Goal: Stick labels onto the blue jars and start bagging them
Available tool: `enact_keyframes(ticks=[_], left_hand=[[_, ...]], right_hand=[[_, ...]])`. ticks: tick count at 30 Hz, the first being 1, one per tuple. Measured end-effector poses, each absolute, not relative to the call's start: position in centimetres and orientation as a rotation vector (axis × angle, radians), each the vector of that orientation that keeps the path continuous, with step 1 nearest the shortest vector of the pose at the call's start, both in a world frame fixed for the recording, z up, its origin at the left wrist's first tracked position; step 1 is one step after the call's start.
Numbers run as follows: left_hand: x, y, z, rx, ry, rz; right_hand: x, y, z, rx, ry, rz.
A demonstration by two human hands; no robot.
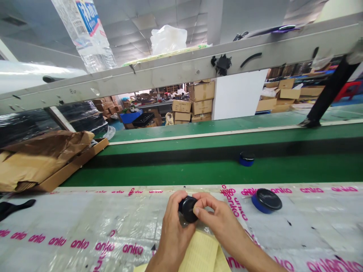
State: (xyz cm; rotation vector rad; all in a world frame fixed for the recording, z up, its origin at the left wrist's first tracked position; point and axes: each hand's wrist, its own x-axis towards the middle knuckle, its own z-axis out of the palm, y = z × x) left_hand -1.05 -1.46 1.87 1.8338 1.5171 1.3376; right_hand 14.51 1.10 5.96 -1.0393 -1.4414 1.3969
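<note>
Near the front middle of the table, my left hand (175, 223) is closed around a small round container with a black top (188, 211), its face tilted up toward me. My right hand (217, 213) meets it from the other side, thumb and forefinger pinched together against the top's right part. Anything between those fingertips is too small to make out. Below both hands lie yellow sheets (205, 251) with faint print, partly covered by my wrists. To the right sits a round blue container with a black top (266, 201).
A green conveyor belt (170, 172) runs behind the table, carrying another blue and black container (246, 159). At left are a cardboard tray with brown paper (48, 162) and a black strap-like piece (17, 207). A shelf beam (170, 75) crosses above, with a plastic bottle (87, 34).
</note>
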Motion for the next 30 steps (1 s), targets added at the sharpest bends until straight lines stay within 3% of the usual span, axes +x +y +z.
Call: enact_keyframes(ticks=[30], left_hand=[[-1.2,-1.3,1.6,1.852,1.590,1.290]], right_hand=[[14.2,0.6,4.9,-1.057,-1.374,1.356]])
